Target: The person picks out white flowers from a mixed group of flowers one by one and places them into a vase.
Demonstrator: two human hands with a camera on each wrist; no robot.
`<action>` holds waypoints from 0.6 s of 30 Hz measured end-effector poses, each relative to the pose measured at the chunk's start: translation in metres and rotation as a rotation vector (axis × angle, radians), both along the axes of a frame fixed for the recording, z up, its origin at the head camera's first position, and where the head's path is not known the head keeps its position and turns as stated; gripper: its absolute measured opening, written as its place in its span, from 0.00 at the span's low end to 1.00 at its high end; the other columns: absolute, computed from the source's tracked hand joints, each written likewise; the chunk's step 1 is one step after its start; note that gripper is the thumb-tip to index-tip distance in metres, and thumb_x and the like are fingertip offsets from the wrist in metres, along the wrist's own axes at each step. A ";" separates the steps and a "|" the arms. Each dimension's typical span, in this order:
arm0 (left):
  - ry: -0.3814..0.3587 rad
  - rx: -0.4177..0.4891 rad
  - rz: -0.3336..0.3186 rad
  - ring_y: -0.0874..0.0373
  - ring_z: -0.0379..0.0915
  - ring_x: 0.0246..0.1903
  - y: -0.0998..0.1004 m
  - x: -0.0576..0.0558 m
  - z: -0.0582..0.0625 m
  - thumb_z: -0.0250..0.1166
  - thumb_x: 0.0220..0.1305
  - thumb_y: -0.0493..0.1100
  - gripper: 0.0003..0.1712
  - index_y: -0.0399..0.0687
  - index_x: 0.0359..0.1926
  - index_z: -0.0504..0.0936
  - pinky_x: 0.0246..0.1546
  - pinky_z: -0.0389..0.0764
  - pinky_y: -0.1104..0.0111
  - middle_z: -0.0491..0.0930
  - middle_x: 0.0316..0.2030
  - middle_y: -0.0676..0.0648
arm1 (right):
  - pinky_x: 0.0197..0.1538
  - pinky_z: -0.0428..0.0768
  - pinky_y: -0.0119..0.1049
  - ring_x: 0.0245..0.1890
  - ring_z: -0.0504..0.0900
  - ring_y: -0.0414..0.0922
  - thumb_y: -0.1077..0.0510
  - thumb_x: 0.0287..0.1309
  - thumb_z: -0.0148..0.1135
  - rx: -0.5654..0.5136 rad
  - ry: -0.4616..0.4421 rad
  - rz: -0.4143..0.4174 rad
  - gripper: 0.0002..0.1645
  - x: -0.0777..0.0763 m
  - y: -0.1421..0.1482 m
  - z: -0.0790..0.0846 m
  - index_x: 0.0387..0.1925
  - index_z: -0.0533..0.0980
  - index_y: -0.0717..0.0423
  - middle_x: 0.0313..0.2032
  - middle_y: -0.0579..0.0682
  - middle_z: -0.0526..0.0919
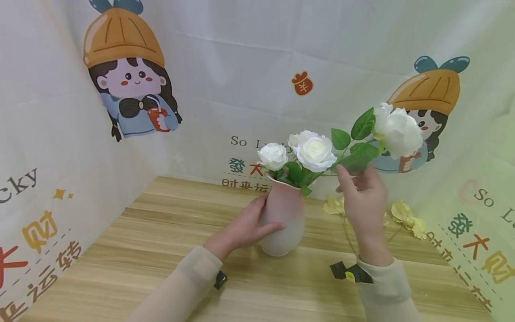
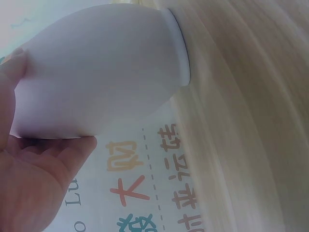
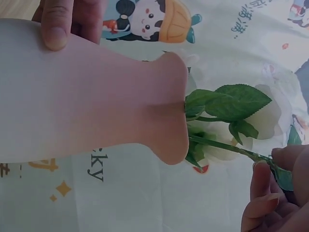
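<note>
A pink-to-white vase (image 1: pixel 283 223) with a wavy rim stands upright on the wooden table. My left hand (image 1: pixel 245 223) grips its side, thumb across the front and the other fingers around the back. White roses (image 1: pixel 315 152) with green leaves rise from the vase mouth. Leaning out to the right is another stem (image 3: pixel 227 146) with a large white flower (image 1: pixel 402 132) at its top. Its lower part runs to the vase mouth in the right wrist view. Just outside the rim, my right hand (image 1: pixel 366 205) pinches this stem between thumb and fingers.
Pale yellow flowers (image 1: pixel 406 215) on thin stems lie on the table (image 1: pixel 169 223) behind and beside my right forearm. A printed cloth (image 1: pixel 241 58) with cartoon figures and lettering hangs around the table's back and sides. Black straps (image 1: pixel 349 272) sit at both wrists.
</note>
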State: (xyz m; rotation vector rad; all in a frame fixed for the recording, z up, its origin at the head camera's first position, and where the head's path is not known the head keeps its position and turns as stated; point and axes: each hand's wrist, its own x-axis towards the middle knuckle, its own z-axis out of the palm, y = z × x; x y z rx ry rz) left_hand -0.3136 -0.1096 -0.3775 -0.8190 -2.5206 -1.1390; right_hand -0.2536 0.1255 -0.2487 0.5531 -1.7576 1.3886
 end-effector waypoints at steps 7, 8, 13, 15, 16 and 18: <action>0.000 -0.010 0.002 0.57 0.68 0.54 0.000 0.001 0.002 0.68 0.61 0.63 0.52 0.41 0.73 0.54 0.53 0.77 0.57 0.68 0.60 0.44 | 0.25 0.79 0.23 0.25 0.77 0.43 0.70 0.64 0.62 0.016 0.020 -0.001 0.05 -0.013 -0.001 -0.009 0.38 0.77 0.72 0.30 0.60 0.80; -0.002 -0.010 0.003 0.57 0.68 0.53 0.000 0.001 0.002 0.68 0.61 0.63 0.52 0.41 0.73 0.55 0.53 0.77 0.57 0.68 0.60 0.44 | 0.25 0.79 0.23 0.25 0.77 0.42 0.69 0.64 0.63 0.022 0.021 -0.004 0.04 -0.018 0.000 -0.012 0.38 0.78 0.71 0.30 0.60 0.81; -0.005 -0.009 0.008 0.58 0.68 0.53 0.000 0.002 0.002 0.68 0.61 0.63 0.52 0.42 0.73 0.55 0.53 0.77 0.58 0.68 0.60 0.45 | 0.19 0.76 0.23 0.20 0.77 0.42 0.62 0.64 0.66 0.058 -0.042 -0.072 0.06 -0.037 0.005 -0.027 0.38 0.80 0.63 0.28 0.53 0.83; 0.001 -0.012 0.010 0.58 0.68 0.53 0.000 0.002 0.002 0.68 0.61 0.63 0.52 0.42 0.73 0.55 0.53 0.77 0.58 0.68 0.60 0.45 | 0.17 0.74 0.23 0.18 0.77 0.42 0.58 0.64 0.67 0.076 -0.083 -0.099 0.08 -0.039 0.003 -0.031 0.37 0.81 0.60 0.27 0.50 0.83; 0.005 -0.013 0.009 0.58 0.68 0.53 -0.001 0.002 0.002 0.68 0.61 0.63 0.52 0.42 0.73 0.55 0.53 0.77 0.58 0.68 0.60 0.45 | 0.16 0.73 0.24 0.18 0.77 0.42 0.56 0.64 0.67 0.092 -0.104 -0.116 0.09 -0.039 0.002 -0.032 0.37 0.81 0.58 0.26 0.49 0.83; 0.011 -0.013 0.008 0.57 0.68 0.53 -0.001 0.002 0.002 0.68 0.61 0.63 0.52 0.41 0.73 0.55 0.53 0.77 0.58 0.68 0.59 0.45 | 0.15 0.73 0.25 0.18 0.77 0.42 0.54 0.64 0.66 0.130 -0.128 -0.128 0.09 -0.040 -0.001 -0.035 0.38 0.81 0.57 0.27 0.49 0.84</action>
